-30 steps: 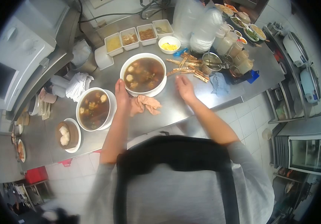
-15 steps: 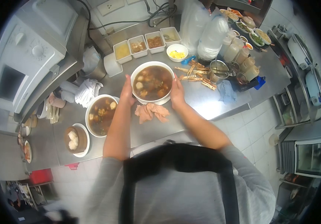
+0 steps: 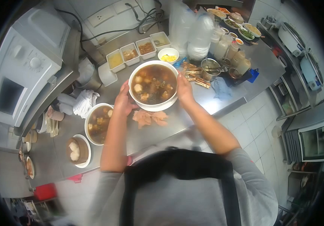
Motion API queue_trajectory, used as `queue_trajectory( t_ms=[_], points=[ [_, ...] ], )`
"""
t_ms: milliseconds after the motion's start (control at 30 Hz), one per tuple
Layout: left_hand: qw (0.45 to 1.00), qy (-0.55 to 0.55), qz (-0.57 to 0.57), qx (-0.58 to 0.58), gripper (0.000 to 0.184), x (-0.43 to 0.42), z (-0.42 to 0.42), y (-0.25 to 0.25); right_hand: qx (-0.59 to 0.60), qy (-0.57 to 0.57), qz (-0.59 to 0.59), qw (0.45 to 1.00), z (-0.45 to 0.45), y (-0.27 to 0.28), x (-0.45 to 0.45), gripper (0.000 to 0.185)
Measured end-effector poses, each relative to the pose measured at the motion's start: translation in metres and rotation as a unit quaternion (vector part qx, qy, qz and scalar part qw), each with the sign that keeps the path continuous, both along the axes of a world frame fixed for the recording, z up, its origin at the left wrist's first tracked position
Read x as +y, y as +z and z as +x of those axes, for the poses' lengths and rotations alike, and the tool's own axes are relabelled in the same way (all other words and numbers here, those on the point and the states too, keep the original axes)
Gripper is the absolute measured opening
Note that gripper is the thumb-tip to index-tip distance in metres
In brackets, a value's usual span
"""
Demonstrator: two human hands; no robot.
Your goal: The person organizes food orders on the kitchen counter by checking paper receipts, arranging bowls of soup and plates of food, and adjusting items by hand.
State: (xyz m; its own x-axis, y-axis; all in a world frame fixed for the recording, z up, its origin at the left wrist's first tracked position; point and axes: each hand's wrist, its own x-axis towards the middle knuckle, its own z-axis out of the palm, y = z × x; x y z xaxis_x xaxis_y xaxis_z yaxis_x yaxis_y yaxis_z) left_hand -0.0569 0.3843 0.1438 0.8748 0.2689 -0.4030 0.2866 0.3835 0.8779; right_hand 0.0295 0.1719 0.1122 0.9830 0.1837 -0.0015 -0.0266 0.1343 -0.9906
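Note:
A white bowl of dark brown soup with pale balls and chunks is held between my two hands, roughly level. My left hand grips its left side, thumb near the rim and fingers partly hidden below. On the opposite side, my right hand presses against the wall. Just below the bowl in view lies a crumpled orange cloth. Left of it stands a second white bowl of similar soup, partly covered by my left forearm. Beside that is a round steamer with white buns on a white plate.
Behind the bowl are several white tubs and a small yellow-filled bowl. Clothespins, a metal pot, a blue cloth and squeeze bottles occupy the right. A microwave overhangs the left.
The held bowl looks larger and nearer the camera, raised with both hands still on its sides. The camera view has shifted slightly; the second bowl and the steamer stay on the counter.

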Motion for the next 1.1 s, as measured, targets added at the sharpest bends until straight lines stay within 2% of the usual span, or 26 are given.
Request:
queue_trajectory(
  t_ms=[167, 200, 300, 467, 633, 733, 867, 967, 1000, 1100],
  points=[
    [0.999, -0.027, -0.014, -0.018, 0.04, -0.048, -0.021, 0.024, 0.027, -0.002, 0.026, 0.999, -0.013, 0.022, -0.052, 0.046],
    [0.997, -0.053, 0.012, -0.049, 0.043, -0.062, -0.026, 0.027, 0.025, -0.01, 0.027, 0.999, -0.015, 0.022, -0.065, 0.045],
    [0.996, -0.044, -0.024, -0.068, 0.044, -0.107, -0.038, 0.025, 0.028, -0.012, 0.029, 0.999, -0.031, 0.032, -0.112, 0.044],
    [0.999, -0.044, 0.015, -0.012, 0.044, -0.205, -0.055, 0.026, 0.044, 0.005, 0.009, 0.999, -0.04, 0.019, -0.211, 0.045],
    [0.996, -0.074, -0.059, 0.009, 0.046, -0.307, -0.051, 0.021, 0.065, -0.007, -0.02, 0.998, -0.044, 0.029, -0.318, 0.045],
    [0.989, -0.11, -0.094, -0.014, 0.049, -0.357, -0.03, 0.002, 0.08, -0.016, -0.085, 0.993, -0.032, 0.033, -0.385, 0.049],
    [0.979, -0.175, -0.104, -0.007, 0.055, -0.424, 0.007, 0.003, 0.106, -0.036, -0.064, 0.992, -0.005, 0.048, -0.461, 0.053],
    [0.967, -0.214, -0.138, -0.017, 0.051, -0.469, 0.049, 0.001, 0.088, -0.052, -0.074, 0.992, 0.029, 0.059, -0.511, 0.057],
    [0.963, -0.227, -0.146, -0.015, 0.05, -0.483, 0.063, 0.0, 0.072, -0.068, -0.069, 0.993, 0.045, 0.057, -0.526, 0.047],
    [0.959, -0.246, -0.144, -0.008, 0.048, -0.522, 0.113, -0.005, 0.061, -0.076, -0.101, 0.99, 0.097, 0.051, -0.572, 0.05]
  ],
)
